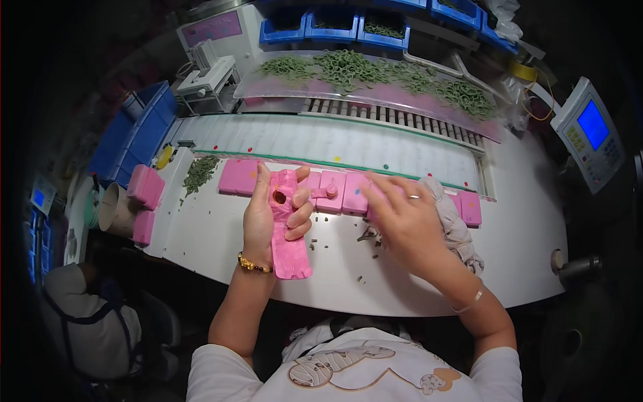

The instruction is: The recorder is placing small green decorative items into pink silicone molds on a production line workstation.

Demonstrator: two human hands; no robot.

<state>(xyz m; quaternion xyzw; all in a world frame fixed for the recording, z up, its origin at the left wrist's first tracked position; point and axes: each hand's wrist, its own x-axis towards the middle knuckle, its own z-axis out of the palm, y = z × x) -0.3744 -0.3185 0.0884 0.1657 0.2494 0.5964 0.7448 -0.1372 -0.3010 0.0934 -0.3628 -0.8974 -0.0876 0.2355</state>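
My left hand [258,218] is closed around a long pink plastic part [289,251]. A round dark hole shows in its upper half, and its lower end sticks out below my fingers. My right hand [408,224], a little blurred, reaches over a row of pink blocks [355,194] with its fingers stretched out and apart; I see nothing in it. A small pink piece with a round knob [327,192] lies on the row between my hands. Beside my right hand rests a crumpled light cloth [452,224]. A small dark metal tool [367,234] lies partly under that hand.
Green ring-like pieces [348,69] pile on a clear tray behind the white conveyor belt [268,137]. More small green pieces [199,173] lie at left. Blue bins [331,25] line the back. A control panel [589,130] stands right; a beige tub [115,206] stands left.
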